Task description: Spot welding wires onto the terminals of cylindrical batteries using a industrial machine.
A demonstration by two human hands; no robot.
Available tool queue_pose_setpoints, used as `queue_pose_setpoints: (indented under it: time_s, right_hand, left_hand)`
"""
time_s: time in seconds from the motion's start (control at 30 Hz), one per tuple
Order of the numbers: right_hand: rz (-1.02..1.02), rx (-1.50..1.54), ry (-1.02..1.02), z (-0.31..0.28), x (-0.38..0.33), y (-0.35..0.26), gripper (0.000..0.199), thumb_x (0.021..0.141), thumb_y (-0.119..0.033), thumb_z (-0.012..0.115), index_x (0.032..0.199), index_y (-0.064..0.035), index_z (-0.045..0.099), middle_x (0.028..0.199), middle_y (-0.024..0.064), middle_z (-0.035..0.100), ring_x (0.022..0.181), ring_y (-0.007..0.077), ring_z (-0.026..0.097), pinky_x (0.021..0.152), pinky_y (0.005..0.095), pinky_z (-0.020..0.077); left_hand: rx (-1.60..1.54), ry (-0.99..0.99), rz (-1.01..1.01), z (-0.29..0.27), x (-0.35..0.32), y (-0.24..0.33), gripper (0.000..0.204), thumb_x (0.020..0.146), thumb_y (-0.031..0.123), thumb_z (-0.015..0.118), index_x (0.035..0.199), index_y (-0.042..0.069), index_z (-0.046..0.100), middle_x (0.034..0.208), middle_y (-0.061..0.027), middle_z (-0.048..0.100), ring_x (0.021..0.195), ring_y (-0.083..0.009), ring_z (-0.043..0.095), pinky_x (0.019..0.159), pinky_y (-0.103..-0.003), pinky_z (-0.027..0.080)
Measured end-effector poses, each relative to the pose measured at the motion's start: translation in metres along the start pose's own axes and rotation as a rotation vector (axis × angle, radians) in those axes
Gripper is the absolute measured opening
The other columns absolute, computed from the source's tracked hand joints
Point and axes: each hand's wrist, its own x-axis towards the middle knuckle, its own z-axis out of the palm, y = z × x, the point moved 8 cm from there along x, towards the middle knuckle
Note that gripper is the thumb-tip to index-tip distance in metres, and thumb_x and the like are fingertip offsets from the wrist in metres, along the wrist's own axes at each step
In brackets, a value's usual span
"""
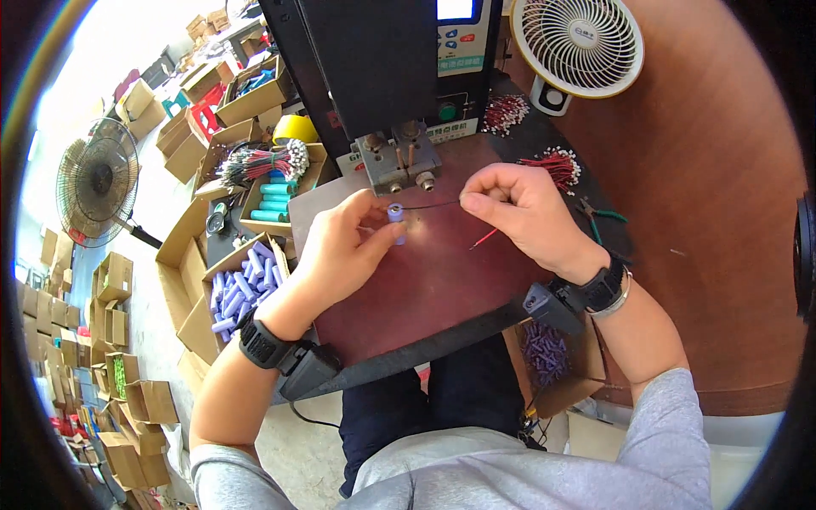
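My left hand (pixel 344 242) holds a small purple cylindrical cell (pixel 396 212) upright on the dark red work plate (pixel 433 280), just below the grey welding head (pixel 398 161) of the black machine. My right hand (pixel 518 212) pinches a thin black wire (pixel 429 205) that runs left to the top of the cell. A red-tipped wire end (pixel 484 239) sticks out below the right hand. Both wrists wear black bands with small black devices.
A cardboard box of purple cells (pixel 242 285) and one with teal cells (pixel 274 200) stand at my left. Bundles of red wires (pixel 557 166) lie behind my right hand, with green-handled pliers (pixel 599 217). A white desk fan (pixel 582 42) stands at the back; a floor fan (pixel 98 180) and many boxes are left.
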Motion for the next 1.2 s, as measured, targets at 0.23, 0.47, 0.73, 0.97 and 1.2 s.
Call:
queue_pose_setpoints:
  time_s: [0.23,0.47,0.73,0.97,1.2]
  right_hand:
    - [-0.051,0.094,-0.062,0.008,0.010,0.011,0.010,0.082,-0.011,0.055,0.085,-0.0010,0.053,0.081,0.0014,0.056,0.070,0.0054,0.051,0.063,0.0200,0.0432]
    - [-0.006,0.177,-0.072,-0.003,0.007,0.012,0.009,0.084,-0.010,0.051,0.086,-0.0015,0.050,0.092,0.0091,0.056,0.082,0.0121,0.054,0.071,0.0241,0.0454]
    - [-0.167,-0.005,-0.032,-0.003,-0.016,-0.007,0.009,0.082,-0.007,0.053,0.088,-0.0004,0.050,0.091,0.0076,0.055,0.083,0.0109,0.053,0.076,0.0241,0.0435]
    - [-0.197,-0.183,-0.062,0.001,-0.029,-0.017,0.009,0.081,-0.004,0.054,0.089,0.0006,0.053,0.089,0.0061,0.055,0.081,0.0098,0.054,0.074,0.0234,0.0448]
    - [-0.024,0.055,-0.137,0.021,-0.029,-0.008,0.008,0.081,-0.002,0.054,0.088,0.0013,0.053,0.079,0.0024,0.054,0.071,0.0062,0.051,0.062,0.0198,0.0429]
  left_hand:
    - [-0.214,0.041,-0.059,0.014,0.010,-0.012,0.025,0.075,0.010,0.063,0.094,-0.003,0.054,0.078,-0.0132,0.062,0.070,-0.0163,0.062,0.062,-0.027,0.048]
    - [-0.152,-0.033,-0.018,0.008,0.003,-0.001,0.021,0.075,0.007,0.062,0.093,-0.002,0.056,0.082,-0.0113,0.062,0.074,-0.0146,0.061,0.064,-0.025,0.048]
    - [-0.391,-0.114,0.096,0.009,-0.016,0.022,0.021,0.076,0.005,0.061,0.093,-0.005,0.054,0.097,-0.0113,0.058,0.088,-0.0143,0.057,0.075,-0.025,0.047]
    - [-0.529,-0.044,-0.036,0.012,-0.025,0.020,0.018,0.076,0.003,0.061,0.092,-0.003,0.055,0.088,-0.0066,0.060,0.079,-0.0130,0.058,0.070,-0.024,0.047]
    - [-0.139,-0.027,0.181,0.011,-0.021,0.045,0.020,0.069,0.010,0.067,0.085,0.001,0.059,0.080,-0.0103,0.060,0.075,-0.0200,0.060,0.066,-0.027,0.046]
